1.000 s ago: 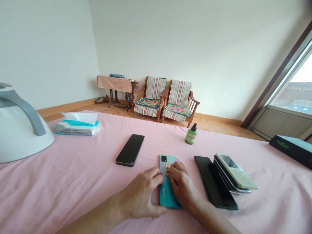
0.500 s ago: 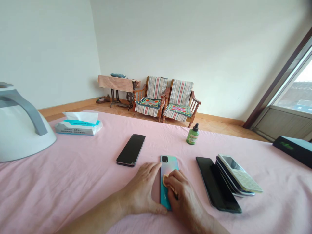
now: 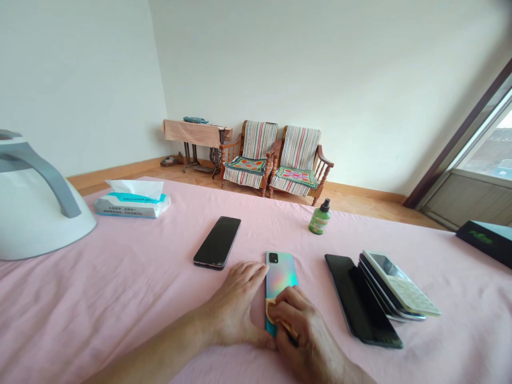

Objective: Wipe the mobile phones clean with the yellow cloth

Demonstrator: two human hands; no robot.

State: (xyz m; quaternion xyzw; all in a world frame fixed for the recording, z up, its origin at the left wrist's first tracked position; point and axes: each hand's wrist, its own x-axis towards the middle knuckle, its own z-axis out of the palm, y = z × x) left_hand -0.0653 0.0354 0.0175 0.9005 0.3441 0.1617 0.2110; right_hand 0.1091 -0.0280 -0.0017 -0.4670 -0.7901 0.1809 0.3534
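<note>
A smartphone with a shiny blue-green back lies face down on the pink cloth, its camera block at the far end. My left hand grips it along the left side, fingertips at the upper edge and thumb at the near end. In my right hand a small tan cloth is bunched under the fingers and pressed on the lower half of the phone's back. The phone's near right part is hidden by this hand. A black-screened phone lies beyond my left hand.
Right of my hands lie another dark phone and a stack of phones. A green spray bottle stands behind. On the left are a tissue pack and a white kettle; a black box sits far right.
My right hand and the cloth have slid down the phone's back toward the near end, baring more of it. My left hand keeps its hold. The whole view has shifted slightly.
</note>
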